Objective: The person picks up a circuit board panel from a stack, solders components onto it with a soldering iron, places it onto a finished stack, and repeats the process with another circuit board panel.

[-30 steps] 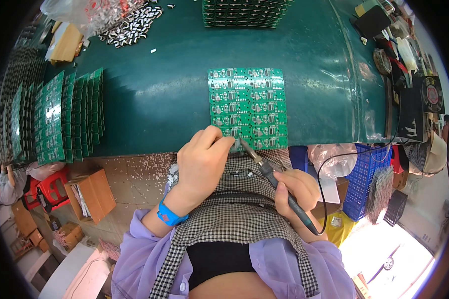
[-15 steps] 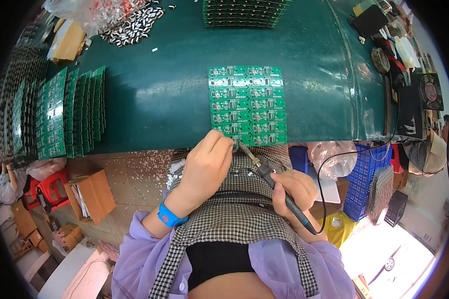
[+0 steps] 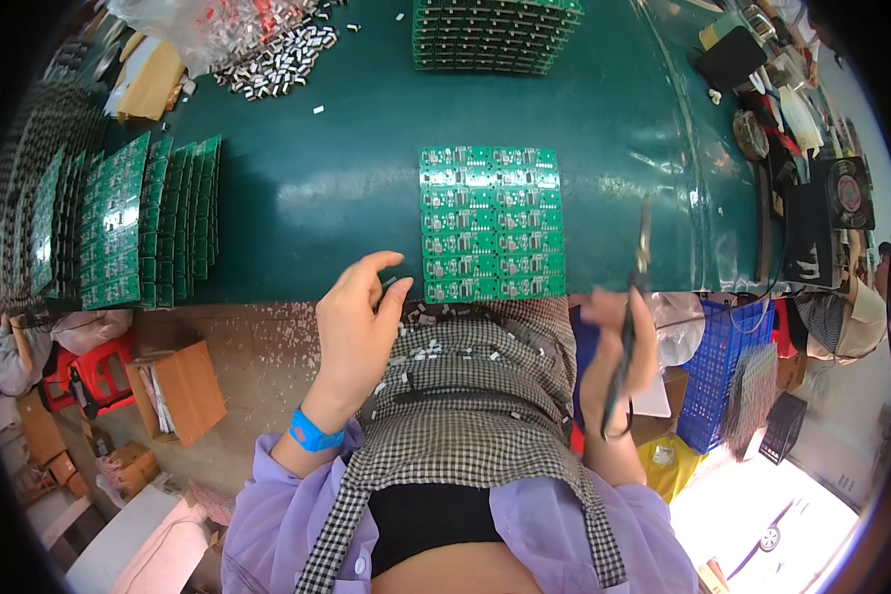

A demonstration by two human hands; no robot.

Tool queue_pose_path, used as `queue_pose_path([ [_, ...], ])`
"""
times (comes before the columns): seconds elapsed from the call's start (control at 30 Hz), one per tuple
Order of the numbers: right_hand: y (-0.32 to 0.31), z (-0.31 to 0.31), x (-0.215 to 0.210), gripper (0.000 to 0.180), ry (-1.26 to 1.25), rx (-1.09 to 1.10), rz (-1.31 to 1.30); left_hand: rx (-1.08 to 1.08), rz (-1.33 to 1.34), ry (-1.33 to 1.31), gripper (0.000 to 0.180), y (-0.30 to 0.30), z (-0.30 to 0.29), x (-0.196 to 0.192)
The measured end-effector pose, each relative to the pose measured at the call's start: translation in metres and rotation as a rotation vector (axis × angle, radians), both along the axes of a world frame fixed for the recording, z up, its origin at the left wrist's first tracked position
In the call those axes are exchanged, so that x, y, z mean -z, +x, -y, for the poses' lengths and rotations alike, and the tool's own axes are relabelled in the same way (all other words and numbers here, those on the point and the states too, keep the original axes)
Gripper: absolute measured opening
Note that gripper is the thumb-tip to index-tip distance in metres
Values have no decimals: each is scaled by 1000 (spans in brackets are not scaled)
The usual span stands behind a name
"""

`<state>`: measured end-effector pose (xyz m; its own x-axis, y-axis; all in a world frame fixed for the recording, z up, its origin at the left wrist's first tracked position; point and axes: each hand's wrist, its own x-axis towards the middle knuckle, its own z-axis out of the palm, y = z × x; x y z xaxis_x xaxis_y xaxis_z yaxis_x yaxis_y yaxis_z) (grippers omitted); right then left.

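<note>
A panel of green circuit boards lies flat at the table's near edge, in front of me. Just left of its lower corner is my left hand, thumb and index finger apart, with nothing seen between them. On the panel's other side, my right hand grips a soldering iron, blurred by motion; its tip points up and away over the table. Small white pieces are scattered on the checked apron over my lap.
Upright circuit board panels stand in rows at the left. Another stack of boards sits at the back. A heap of small black-and-white parts lies far left beside a plastic bag. Tools crowd the right edge, above a blue crate.
My left hand has moved left off the panel, its fingers parting. My right hand has swung the soldering iron right, away from the boards, its tip turning upward.
</note>
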<state>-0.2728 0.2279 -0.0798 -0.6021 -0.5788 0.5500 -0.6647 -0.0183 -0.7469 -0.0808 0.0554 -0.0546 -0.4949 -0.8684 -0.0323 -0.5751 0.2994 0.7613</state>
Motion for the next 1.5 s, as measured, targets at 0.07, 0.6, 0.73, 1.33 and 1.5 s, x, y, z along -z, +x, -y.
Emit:
queue_pose_path([
  [0.07,2,35,-1,41,132,84,246,76,29,162,20,-4,8,6],
  [0.6,-37,137,-57,23,-178,-119,-279,-485,-831,179,30,103,55,-81],
  [0.73,-79,203,-81,31,-45,-73,-712,-630,-746,-94,34,200,93,-88],
  [1.33,-128,260,-76,21,413,-46,-1354,-932,221,-759,26,209,118,-70],
  [1.5,-165,259,-112,28,139,109,-1277,-774,-461,-767,24,168,69,-61],
])
